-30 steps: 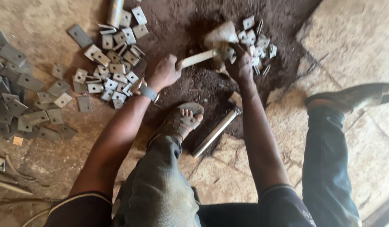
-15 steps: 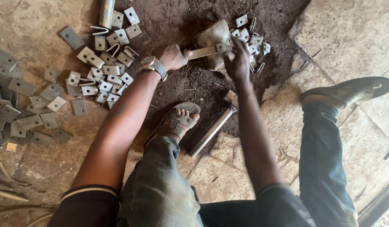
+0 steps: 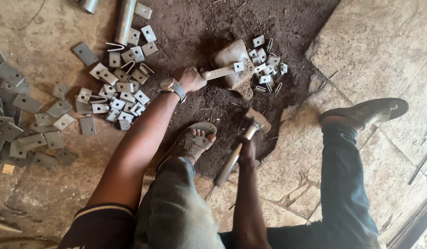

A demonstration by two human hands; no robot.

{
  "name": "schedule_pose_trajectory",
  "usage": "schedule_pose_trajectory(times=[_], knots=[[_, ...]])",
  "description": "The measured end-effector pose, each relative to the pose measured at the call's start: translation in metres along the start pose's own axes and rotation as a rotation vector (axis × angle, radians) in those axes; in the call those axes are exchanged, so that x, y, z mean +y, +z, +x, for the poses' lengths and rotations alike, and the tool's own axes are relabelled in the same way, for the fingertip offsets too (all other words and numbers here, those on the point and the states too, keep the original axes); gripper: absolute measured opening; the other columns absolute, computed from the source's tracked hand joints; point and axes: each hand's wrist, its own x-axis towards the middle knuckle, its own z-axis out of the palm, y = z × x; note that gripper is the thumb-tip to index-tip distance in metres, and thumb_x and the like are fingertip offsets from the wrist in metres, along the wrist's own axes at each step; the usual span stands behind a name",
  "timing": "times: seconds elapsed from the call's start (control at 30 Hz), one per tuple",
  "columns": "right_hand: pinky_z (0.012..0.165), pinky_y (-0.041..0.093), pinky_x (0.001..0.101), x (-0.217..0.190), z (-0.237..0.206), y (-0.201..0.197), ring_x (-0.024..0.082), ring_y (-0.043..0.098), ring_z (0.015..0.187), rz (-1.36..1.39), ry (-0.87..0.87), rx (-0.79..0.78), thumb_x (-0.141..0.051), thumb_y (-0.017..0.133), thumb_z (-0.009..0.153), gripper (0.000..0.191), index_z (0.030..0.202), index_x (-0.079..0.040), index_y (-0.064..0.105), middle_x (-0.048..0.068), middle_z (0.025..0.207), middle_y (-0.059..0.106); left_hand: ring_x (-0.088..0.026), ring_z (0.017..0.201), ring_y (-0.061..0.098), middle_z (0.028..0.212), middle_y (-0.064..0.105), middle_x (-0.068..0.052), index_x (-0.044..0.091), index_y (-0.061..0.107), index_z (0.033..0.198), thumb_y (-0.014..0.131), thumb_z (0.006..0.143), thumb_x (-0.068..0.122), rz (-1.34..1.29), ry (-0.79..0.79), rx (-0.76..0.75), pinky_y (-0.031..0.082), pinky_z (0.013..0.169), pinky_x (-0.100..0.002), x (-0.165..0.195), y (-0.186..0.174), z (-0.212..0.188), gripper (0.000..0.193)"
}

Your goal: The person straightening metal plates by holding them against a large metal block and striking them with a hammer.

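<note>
- While left hand (image 3: 193,79) fingers stay wrapped shut on the flat metal strip (image 3: 221,72), keep its bent tip flat on the stone block (image 3: 234,62).
- Right hand (image 3: 246,150) is fisted round the hammer (image 3: 243,138) handle, near side of the block; best strike square, clear of knuckles.
- Right fingertips hidden; bent pieces (image 3: 267,64) beyond the block too small to read.

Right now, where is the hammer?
In the head view, the hammer sits centre frame in the right hand, raised above the dark soil, just right of the sandalled foot.
</note>
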Motion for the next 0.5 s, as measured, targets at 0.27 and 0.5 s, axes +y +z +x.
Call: schedule_pose_trajectory(times=[0.27, 0.5], knots=[[0.055, 0.057, 0.0217, -0.189, -0.084, 0.011, 0.007, 0.065, 0.067, 0.219, -0.725, -0.954, -0.039, 0.063, 0.106, 0.041, 0.126, -0.003, 0.059, 0.007, 0.089, 0.068, -0.017, 0.050, 0.050, 0.060, 0.056, -0.009, -0.001, 0.068, 0.091, 0.042, 0.110, 0.051, -0.034, 0.030, 0.052, 0.043, 0.048, -0.034, 0.004, -0.009, 0.001, 0.061], [0.057, 0.058, 0.0250, -0.399, -0.110, 0.010, 0.011, 0.067, 0.067, 0.758, -1.107, -1.108, -0.035, 0.057, 0.110, 0.030, 0.117, -0.006, 0.060, 0.008, 0.089, 0.071, -0.014, 0.049, 0.042, 0.063, 0.053, -0.001, 0.004, 0.069, 0.095, 0.056, 0.101, 0.035, -0.071, -0.155, -0.108, 0.037, 0.045, -0.032, 0.005, -0.015, -0.004, 0.034]])
